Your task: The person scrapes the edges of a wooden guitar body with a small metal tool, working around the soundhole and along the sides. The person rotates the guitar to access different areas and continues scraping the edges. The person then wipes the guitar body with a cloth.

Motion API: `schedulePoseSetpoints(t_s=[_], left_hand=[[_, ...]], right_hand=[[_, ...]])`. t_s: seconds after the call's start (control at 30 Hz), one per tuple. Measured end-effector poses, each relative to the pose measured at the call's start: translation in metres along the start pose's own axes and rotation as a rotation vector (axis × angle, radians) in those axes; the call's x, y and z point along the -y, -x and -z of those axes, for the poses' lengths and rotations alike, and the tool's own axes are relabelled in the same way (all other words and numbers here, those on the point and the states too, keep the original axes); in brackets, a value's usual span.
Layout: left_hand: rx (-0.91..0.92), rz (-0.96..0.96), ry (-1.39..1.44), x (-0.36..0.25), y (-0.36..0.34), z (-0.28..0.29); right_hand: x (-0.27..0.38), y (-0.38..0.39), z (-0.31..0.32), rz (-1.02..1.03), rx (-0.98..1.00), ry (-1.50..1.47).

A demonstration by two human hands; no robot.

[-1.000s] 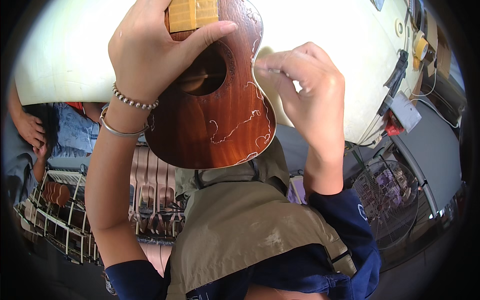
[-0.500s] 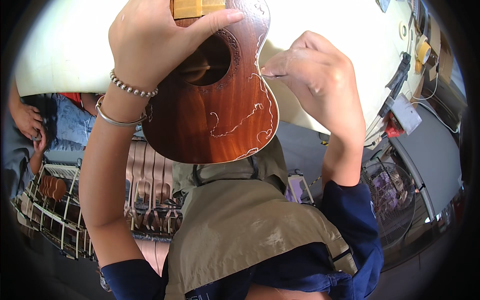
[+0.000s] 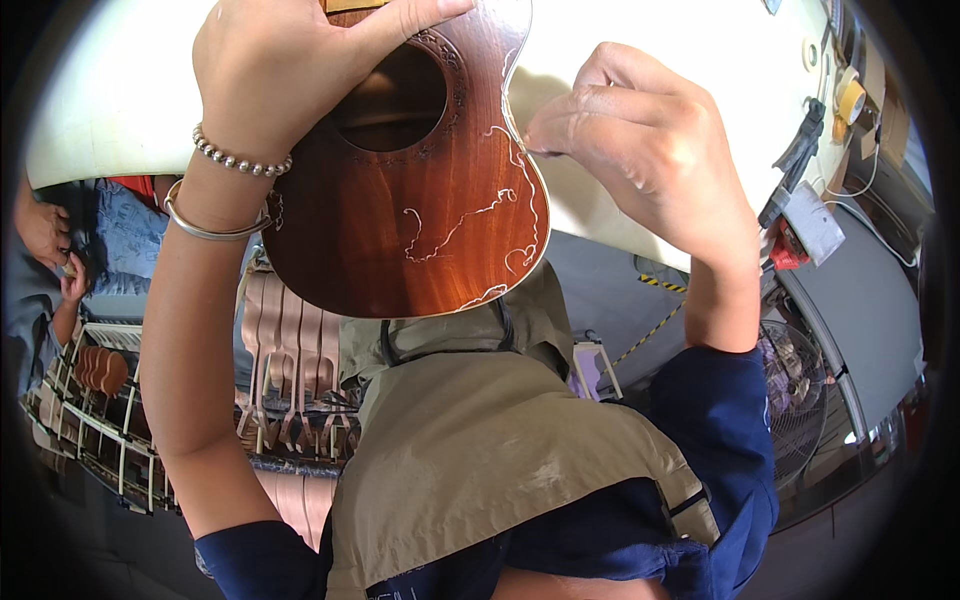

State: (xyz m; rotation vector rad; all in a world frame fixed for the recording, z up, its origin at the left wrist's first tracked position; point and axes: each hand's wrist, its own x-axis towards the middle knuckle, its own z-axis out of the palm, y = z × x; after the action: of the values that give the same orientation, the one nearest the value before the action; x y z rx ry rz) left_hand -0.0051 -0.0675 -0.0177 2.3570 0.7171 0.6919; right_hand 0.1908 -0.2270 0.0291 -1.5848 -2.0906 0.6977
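Observation:
A glossy red-brown ukulele (image 3: 385, 235) is tipped up in front of me, its round sound hole facing me. My left hand (image 3: 275, 75) grips its upper left side, the thumb lying across the face above the hole and the other fingers hidden. Thin, pale curly strands (image 3: 460, 222) lie on the face and along the right edge. My right hand (image 3: 640, 135) is closed in a pinch beside the waist on the right, fingertips slightly off the edge. A dark sliver shows at those fingertips, too small to name.
Behind the ukulele spreads a pale worktable (image 3: 110, 110), with tape rolls (image 3: 850, 102) at its far right. A rack of wooden neck-shaped parts (image 3: 290, 340) stands below left. A fan (image 3: 790, 400) is at lower right. Another person's hands (image 3: 45, 235) show at far left.
The ukulele and my left hand have shifted a little left and up. My right hand has moved slightly right, away from the edge, still pinched.

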Motion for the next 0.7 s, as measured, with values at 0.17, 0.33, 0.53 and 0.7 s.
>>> schedulePoseSetpoints(t_s=[0.17, 0.33, 0.53, 0.7], left_hand=[[0.013, -0.006, -0.084, -0.003, 0.000, 0.003], [-0.017, -0.027, -0.039, 0.007, 0.006, -0.001], [0.038, 0.133, 0.017, -0.005, 0.002, 0.006], [0.035, 0.103, -0.046, -0.014, 0.001, 0.004]], right_hand=[[-0.008, -0.004, -0.002, -0.001, 0.042, -0.067], [0.007, -0.004, -0.009, -0.046, -0.031, 0.006], [0.003, 0.018, -0.005, -0.018, 0.083, -0.113], [-0.003, -0.007, -0.013, -0.024, -0.074, -0.058]])
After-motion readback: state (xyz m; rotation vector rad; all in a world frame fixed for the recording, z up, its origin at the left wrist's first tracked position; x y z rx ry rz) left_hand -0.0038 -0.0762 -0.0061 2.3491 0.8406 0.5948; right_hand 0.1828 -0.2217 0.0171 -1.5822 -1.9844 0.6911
